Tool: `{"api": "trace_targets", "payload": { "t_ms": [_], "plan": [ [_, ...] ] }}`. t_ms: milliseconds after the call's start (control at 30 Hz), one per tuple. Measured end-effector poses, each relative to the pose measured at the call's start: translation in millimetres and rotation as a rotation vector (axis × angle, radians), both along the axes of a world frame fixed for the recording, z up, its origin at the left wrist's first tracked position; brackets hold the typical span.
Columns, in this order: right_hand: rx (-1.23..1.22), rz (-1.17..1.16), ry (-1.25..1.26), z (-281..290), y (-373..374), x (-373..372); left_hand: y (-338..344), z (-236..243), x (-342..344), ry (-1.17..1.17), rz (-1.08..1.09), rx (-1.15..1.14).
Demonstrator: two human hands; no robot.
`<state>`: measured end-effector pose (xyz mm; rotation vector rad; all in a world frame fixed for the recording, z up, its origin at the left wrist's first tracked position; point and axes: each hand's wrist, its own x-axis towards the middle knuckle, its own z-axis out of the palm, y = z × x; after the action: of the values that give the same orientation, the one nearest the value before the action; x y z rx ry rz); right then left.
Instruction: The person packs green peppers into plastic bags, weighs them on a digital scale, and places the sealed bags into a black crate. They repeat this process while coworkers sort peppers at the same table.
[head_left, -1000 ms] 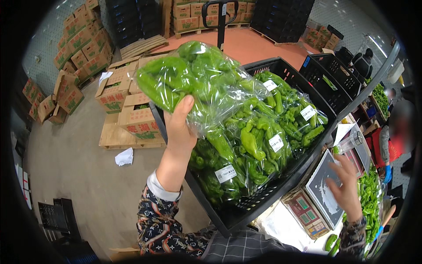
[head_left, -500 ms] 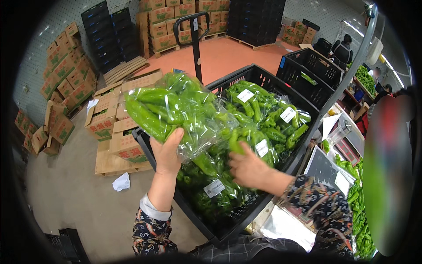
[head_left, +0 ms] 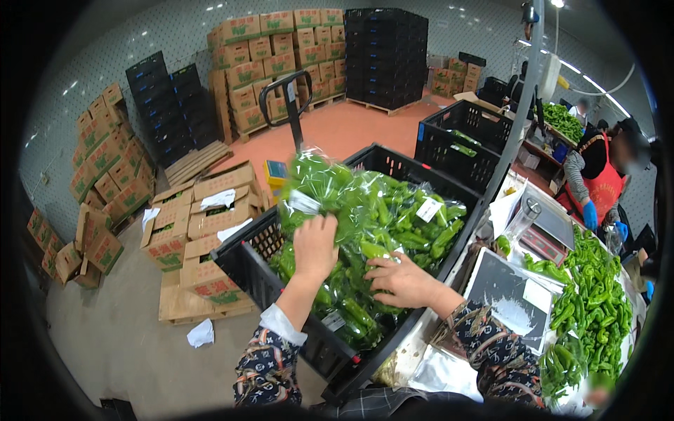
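Note:
My left hand grips a plastic bag of green peppers with a white label, at the back-left of a black perforated crate. My right hand has its fingers curled on another pepper bag in the crate, near its middle. More bagged peppers fill the crate around both hands; one near the right rim has a white label. The bottoms of the bags are mostly hidden.
A scale and loose peppers lie on the right-hand table, where a co-worker in a red apron and blue gloves works. A metal post, pallet-jack handle, another crate and cardboard boxes surround the crate.
My left hand has brought the raised bag rightward and onto the other bags, turned label-up. My right hand has moved from beside the scale into the crate. The view has tilted up.

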<state>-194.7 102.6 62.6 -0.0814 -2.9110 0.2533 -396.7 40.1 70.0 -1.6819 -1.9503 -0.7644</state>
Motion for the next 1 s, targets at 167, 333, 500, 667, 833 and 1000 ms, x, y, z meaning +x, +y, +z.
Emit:
{"api": "trace_targets", "payload": {
  "t_ms": [167, 333, 500, 667, 833, 1000],
  "plan": [
    [-0.166, 0.036, 0.007, -7, 5, 5, -1, -5, -24, 0.147, 0.096, -0.571],
    [-0.205, 0.027, 0.082, -6, 0, 3, -33, 1, -41, 0.257, 0.087, -0.644],
    [-0.188, 0.006, 0.034, -4, -1, 3, -19, 1, -26, 0.440, 0.239, -0.548],
    [-0.186, -0.021, -0.002, -3, 2, 2, -9, -15, 9, 0.412, 0.195, -0.667],
    [-0.131, -0.068, 0.206, 4, 5, -4, 4, 9, 15, 0.400, -0.065, -0.345],
    [-0.048, -0.266, 0.154, -5, 2, 0, 54, -22, -6, 0.029, -0.075, -0.460]
  ]
}}
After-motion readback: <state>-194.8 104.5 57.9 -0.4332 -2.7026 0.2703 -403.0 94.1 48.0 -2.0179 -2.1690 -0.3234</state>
